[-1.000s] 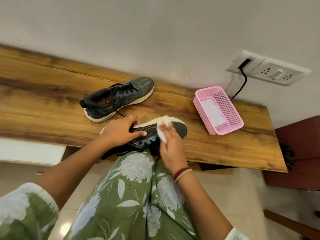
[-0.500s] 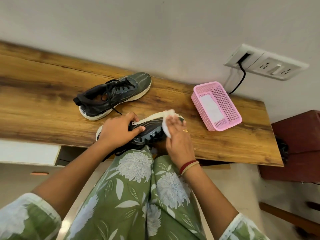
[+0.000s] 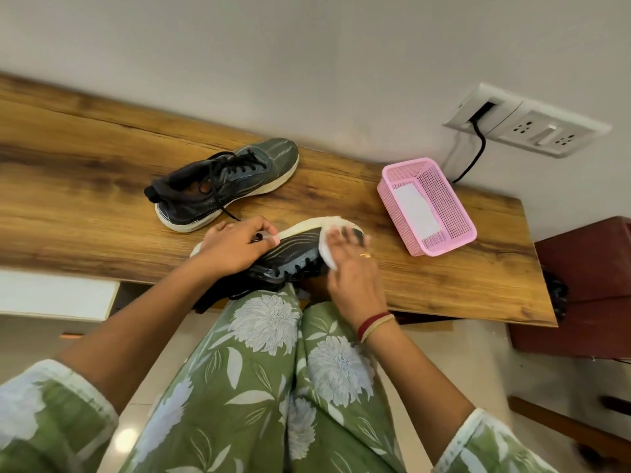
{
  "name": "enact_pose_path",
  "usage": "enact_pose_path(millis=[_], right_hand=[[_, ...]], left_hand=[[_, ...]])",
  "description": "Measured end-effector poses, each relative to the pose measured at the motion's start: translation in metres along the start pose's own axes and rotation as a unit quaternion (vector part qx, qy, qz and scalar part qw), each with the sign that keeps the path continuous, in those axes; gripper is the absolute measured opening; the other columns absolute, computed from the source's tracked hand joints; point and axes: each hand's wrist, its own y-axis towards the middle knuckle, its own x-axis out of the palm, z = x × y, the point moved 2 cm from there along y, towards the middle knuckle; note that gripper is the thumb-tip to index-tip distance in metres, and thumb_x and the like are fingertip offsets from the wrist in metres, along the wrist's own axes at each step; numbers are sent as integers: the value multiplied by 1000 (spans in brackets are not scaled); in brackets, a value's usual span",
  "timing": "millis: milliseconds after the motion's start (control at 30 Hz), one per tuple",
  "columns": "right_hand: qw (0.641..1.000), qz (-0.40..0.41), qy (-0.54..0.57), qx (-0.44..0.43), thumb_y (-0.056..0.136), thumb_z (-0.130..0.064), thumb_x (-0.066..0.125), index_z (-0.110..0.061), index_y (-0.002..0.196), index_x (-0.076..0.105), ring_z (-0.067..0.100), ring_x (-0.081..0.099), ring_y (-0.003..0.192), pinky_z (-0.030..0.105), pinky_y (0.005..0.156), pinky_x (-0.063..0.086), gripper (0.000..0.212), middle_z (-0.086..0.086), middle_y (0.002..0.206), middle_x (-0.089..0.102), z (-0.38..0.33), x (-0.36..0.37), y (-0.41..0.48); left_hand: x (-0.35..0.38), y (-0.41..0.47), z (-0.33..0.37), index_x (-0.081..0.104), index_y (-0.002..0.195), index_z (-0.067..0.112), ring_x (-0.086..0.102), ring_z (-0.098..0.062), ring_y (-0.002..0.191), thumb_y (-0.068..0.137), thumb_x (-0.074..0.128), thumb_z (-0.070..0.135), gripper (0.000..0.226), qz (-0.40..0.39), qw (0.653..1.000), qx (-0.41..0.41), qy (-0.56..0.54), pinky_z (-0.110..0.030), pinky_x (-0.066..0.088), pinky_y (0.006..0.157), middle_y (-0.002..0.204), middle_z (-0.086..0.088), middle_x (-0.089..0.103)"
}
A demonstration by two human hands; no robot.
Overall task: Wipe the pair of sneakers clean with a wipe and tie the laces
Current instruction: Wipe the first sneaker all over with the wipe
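A dark grey mesh sneaker (image 3: 293,254) with a cream sole lies tipped on its side at the near edge of a long brown wood-grain table (image 3: 85,186), sole facing away, above the person's knees. The left hand (image 3: 232,247) is wrapped over its heel end, gripping it. The right hand (image 3: 351,264) holds a white wipe (image 3: 326,244) pressed against the toe. The matching second sneaker (image 3: 222,186) stands upright farther back, black laces loose. To the right sits a pink perforated plastic basket (image 3: 454,203) holding a white sheet (image 3: 415,209). Any brand marks are too blurred to read.
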Motion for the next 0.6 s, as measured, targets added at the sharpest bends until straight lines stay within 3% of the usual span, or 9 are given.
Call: enact_pose_path(millis=[100, 233, 367, 500, 600], right_hand=[[997, 38, -28, 66, 94, -15, 39, -15, 146, 26, 17, 3, 145, 34, 114, -12, 54, 3, 155, 23, 0, -8, 6], [995, -47, 16, -85, 90, -11, 45, -10, 145, 29, 18, 10, 145, 30, 112, -14, 58, 6, 153, 26, -35, 4, -1], [996, 54, -12, 63, 93, -14, 41, -12, 144, 32, 19, 14, 144, 31, 111, -14, 52, 4, 151, 31, -12, -5, 9], [998, -25, 4, -62, 89, -11, 45, -6, 143, 33, 22, 16, 143, 31, 112, -12, 56, 9, 151, 32, -36, 4, 0], [999, 28, -28, 23, 92, -13, 44, -10, 143, 35, 20, 17, 143, 31, 111, -14, 52, 6, 150, 33, -17, -6, 5]], left_hand=[[0, 2, -1, 52, 115, 36, 42, -21, 128, 91, 53, 49, 27, -2, 999, -32, -6, -33, 21, 108, 131, 0, 56], [0, 1, 0, 55, 107, 39, 47, -24, 124, 84, 62, 51, 26, 24, 998, -50, -23, -35, 28, 106, 125, 2, 61], [2, -7, 4, 56, 105, 37, 49, -23, 120, 84, 62, 52, 27, 62, 997, -46, -24, -33, 27, 104, 122, 2, 62], [1, -10, 6, 58, 104, 36, 50, -24, 119, 82, 63, 54, 29, 85, 995, -43, -12, -32, 28, 102, 120, 1, 64], [2, -11, 7, 56, 102, 38, 50, -25, 119, 82, 62, 55, 27, 87, 995, -42, -16, -33, 28, 104, 120, 1, 64]])
